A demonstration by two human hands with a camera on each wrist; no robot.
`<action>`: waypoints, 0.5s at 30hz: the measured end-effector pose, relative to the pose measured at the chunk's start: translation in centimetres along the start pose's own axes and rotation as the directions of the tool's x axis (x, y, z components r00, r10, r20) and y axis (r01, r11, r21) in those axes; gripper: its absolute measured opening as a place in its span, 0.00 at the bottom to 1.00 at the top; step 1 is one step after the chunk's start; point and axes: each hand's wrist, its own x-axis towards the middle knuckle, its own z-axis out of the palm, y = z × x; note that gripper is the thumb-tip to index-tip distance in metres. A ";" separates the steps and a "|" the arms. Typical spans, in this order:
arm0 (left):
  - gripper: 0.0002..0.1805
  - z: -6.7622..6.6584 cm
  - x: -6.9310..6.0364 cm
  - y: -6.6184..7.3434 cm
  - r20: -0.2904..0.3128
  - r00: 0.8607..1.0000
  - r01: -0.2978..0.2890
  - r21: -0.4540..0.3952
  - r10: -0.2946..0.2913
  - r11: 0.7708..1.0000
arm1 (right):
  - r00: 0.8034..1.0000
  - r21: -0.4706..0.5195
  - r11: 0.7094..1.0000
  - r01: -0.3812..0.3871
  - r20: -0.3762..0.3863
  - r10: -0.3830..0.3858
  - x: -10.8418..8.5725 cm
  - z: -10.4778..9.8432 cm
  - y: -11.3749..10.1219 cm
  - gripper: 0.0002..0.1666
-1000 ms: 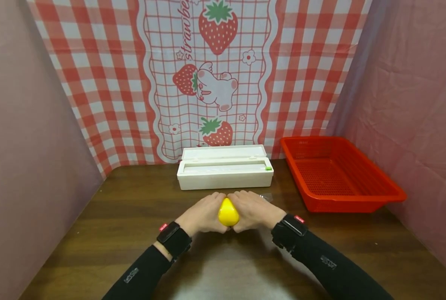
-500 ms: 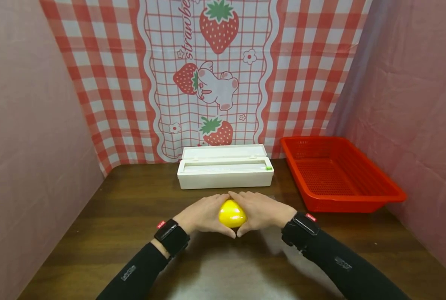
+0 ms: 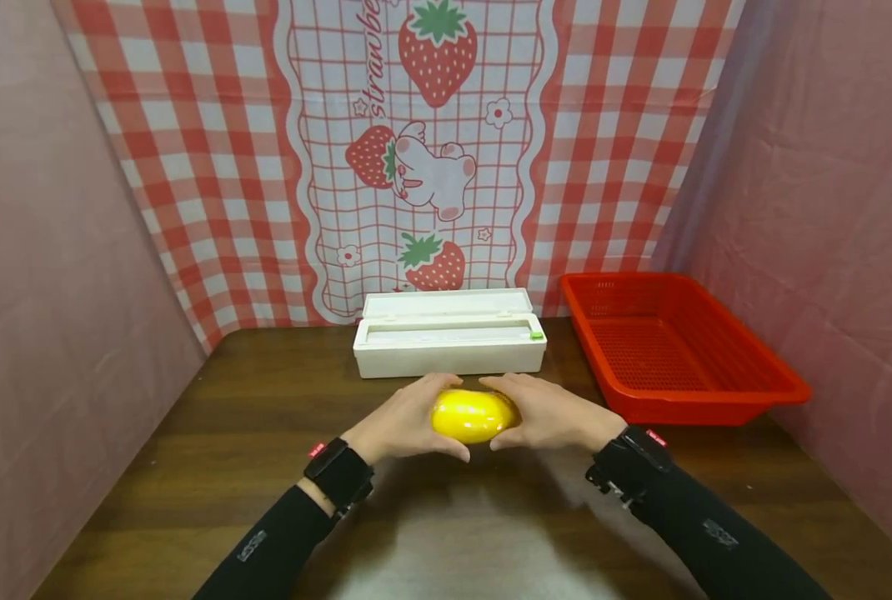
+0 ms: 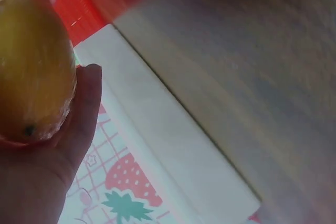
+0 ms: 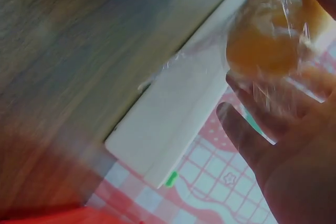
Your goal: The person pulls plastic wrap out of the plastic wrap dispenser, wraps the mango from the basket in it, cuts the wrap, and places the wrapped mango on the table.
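A yellow mango [image 3: 473,417] lies on its side between my two hands, above the table in front of the white box. Clear plastic film clings to it, and a loose stretch of film [image 5: 184,61] trails off it in the right wrist view. My left hand [image 3: 404,419] holds the mango's left end, thumb below and fingers along the far side. At the other end my right hand [image 3: 554,415] grips the mango and film between thumb and fingers. The left wrist view shows the wrapped mango against the left palm. Its underside is hidden in the head view.
Behind the hands stands a white cling film box [image 3: 449,358] with its lid raised and a green slider at the right. A red plastic basket [image 3: 626,408] sits at the right on the brown wooden table [image 3: 266,417]. Checked cloth [image 3: 213,167] hangs behind.
My hands have moved apart, the right one shifting rightward. The mango, mostly covered by the hands before, has turned so its long side shows.
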 end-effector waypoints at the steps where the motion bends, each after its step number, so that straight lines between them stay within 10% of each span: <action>1: 0.49 0.0 0.0 -0.1 -0.011 1.000 0.006 -0.029 -0.006 1.000 | 1.000 0.016 1.000 -0.004 -0.005 0.004 -0.1 -0.1 0.1 0.51; 9: 0.42 0.3 -0.4 -1.0 -0.118 0.988 0.073 -0.205 -0.099 0.976 | 0.993 0.131 0.991 -0.036 -0.110 0.051 -1.4 -0.7 0.5 0.48; 15: 0.35 0.4 -0.5 -1.4 -0.229 0.965 0.070 -0.256 -0.131 0.964 | 0.951 0.236 0.970 -0.054 -0.284 0.122 -2.2 -1.0 1.4 0.44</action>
